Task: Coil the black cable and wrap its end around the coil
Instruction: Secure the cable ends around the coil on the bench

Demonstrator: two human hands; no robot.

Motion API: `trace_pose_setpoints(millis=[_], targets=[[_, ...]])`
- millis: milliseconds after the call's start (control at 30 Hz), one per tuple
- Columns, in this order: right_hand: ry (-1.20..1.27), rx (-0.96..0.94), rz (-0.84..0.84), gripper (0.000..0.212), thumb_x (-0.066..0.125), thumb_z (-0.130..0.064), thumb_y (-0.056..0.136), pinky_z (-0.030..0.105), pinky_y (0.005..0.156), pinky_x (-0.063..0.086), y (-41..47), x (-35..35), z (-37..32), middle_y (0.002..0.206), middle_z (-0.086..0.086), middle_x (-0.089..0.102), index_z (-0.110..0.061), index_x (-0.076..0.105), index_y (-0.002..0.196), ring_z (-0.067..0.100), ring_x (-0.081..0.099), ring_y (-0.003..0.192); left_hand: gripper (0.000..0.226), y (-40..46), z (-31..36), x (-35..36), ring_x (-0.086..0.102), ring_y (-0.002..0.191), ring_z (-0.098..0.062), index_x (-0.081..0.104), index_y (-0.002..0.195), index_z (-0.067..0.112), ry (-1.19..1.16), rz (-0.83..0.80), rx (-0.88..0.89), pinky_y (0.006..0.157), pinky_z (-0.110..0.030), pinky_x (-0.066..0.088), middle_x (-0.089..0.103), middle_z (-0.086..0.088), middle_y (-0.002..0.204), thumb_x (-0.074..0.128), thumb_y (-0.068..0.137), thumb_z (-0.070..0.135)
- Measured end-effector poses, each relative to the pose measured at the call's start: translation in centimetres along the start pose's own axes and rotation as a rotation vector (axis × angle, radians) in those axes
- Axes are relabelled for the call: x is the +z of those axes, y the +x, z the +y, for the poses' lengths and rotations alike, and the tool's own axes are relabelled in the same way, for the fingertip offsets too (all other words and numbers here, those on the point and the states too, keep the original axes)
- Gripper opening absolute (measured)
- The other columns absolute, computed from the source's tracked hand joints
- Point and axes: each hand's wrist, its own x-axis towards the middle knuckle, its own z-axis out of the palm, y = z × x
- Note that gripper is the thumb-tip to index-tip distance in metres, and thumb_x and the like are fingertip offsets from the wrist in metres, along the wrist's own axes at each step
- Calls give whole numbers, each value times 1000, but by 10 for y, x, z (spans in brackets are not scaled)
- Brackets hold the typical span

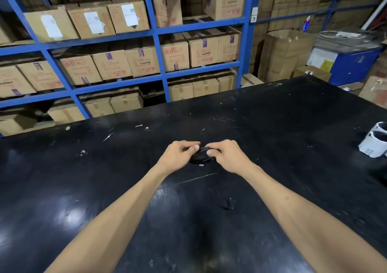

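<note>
Left hand: your left hand (181, 155) is out over the middle of the table, fingers curled in, thumb and fingertips pinched on the left side of the cable bundle.
Right hand: your right hand (225, 155) sits just beside it, thumb tucked forward, fingers closed on the right side of the same bundle.
Cable: the thin black cable, gathered into a small flat coil (201, 156), is between your two hands, low against the table or on it; I cannot tell which. Its loops blend into the dark top, and a small pale tip shows at its near edge.
Table: the wide glossy black table (272, 126) is scuffed with pale scratches and flecks; it carries glare near your left forearm.
Scrap: a small dark twist of material (227, 203) lies on the table between your forearms, well apart from the coil.
Right edge: white rolls with black cores (376, 142) stand at the table's far right.
Behind: blue metal shelving (159, 50) packed with brown cardboard boxes (113, 63) runs beyond the far edge.
</note>
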Motion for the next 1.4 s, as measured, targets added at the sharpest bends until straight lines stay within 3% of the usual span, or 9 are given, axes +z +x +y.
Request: trace_pose_setpoints(millis=[133,300,600,733,900,1033,1200,1300,1400], targets=[[-58,56,-39,30,49,-13,96,37,62,49,8,7,2,77,6,70,-26,77,96,26,59,69,26,-2,-4,15,52,67,-9,74,119,29,117,-86,139,68,-19,43,69,0,82,67,94,34],[-450,53,-40,29,51,-12,98,41,78,50,11,34,15,106,14,73,-15,69,120,37,66,101,23,8,-12,38,37,44,-6,77,75,15,78,-110,-38,49,-20,35,56,2,57,63,93,17],[-189,420,-236,50,62,-39,99,43,110,45,-3,53,111,143,11,55,-25,54,146,32,56,131,18,24,-67,59,45,43,-2,75,72,13,60,-118,-445,62,-20,39,65,5,54,69,88,19],[-359,552,-341,29,59,-41,97,38,94,54,-20,71,121,121,11,71,-20,75,109,33,66,113,12,27,-84,64,43,38,0,76,81,12,25,-68,-523,49,-20,35,61,8,48,69,89,19],[-261,793,-400,42,65,-54,90,30,74,63,-21,105,109,79,7,69,-12,68,93,25,74,55,15,35,-95,79,50,56,-8,74,73,19,6,-42,-537,68,-23,41,59,11,41,70,87,20],[-296,706,-334,24,60,-4,89,34,85,61,-20,112,107,110,17,75,-4,75,108,36,74,102,11,37,-99,83,53,62,-8,78,85,14,-39,-31,-536,76,-23,46,65,8,54,70,88,20],[-3,534,-125,13,68,-13,86,34,77,62,2,75,95,82,11,78,-17,75,76,26,76,81,17,38,-93,72,45,50,-8,77,74,10,-112,-7,-587,55,-22,37,64,4,53,70,89,16],[114,387,-100,7,73,-18,90,31,74,60,11,49,73,80,7,78,-14,77,85,13,71,65,13,43,-86,61,57,58,-15,75,76,11,-191,13,-613,63,-24,45,71,-4,65,71,89,14],[23,196,-146,10,69,-20,93,39,76,62,12,39,55,86,1,71,-19,76,88,13,71,74,10,44,-69,53,58,49,-11,75,90,1,-333,10,-597,44,-18,43,68,-9,68,71,90,9]])
